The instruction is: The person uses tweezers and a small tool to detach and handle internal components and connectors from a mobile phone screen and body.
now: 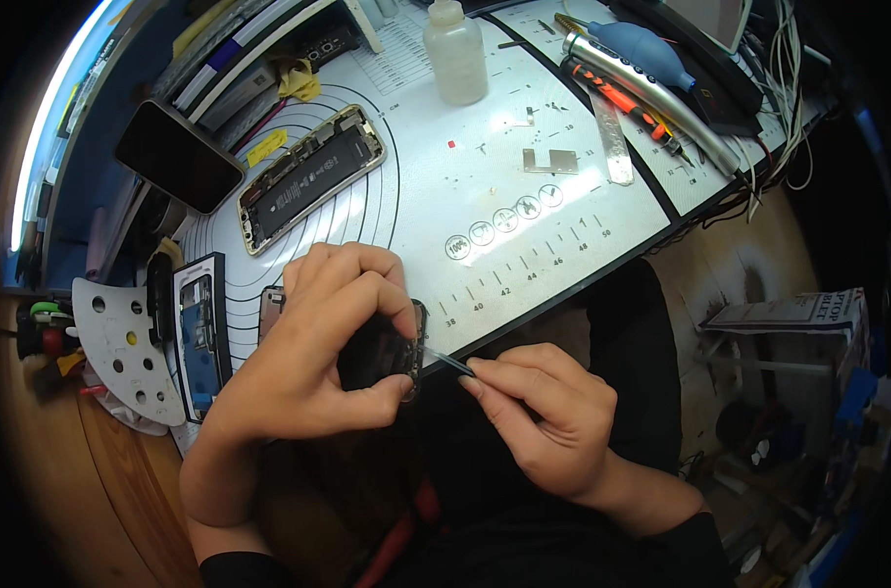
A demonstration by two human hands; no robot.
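Observation:
My left hand (318, 343) grips a dark phone part (372, 353), thumb on its near edge and index finger on its far edge. Small parts line the right end of this piece. In my right hand (553, 412), pinched between thumb and fingers, is a thin grey tool (447, 362) that looks like tweezers. Its tip touches or nearly touches the right end of the phone part. Under my left hand a flat phone panel (271, 306) shows in part. Beyond it lies an opened phone (313, 178) with its battery exposed.
Farther back stand a clear bottle (456, 59) and a dark-screened phone (179, 157). A blue air blower (646, 54), an orange screwdriver (617, 98) and a silver tube (651, 103) lie far right. Small metal shields (561, 161) rest mid-mat. At left is a framed phone panel (200, 333).

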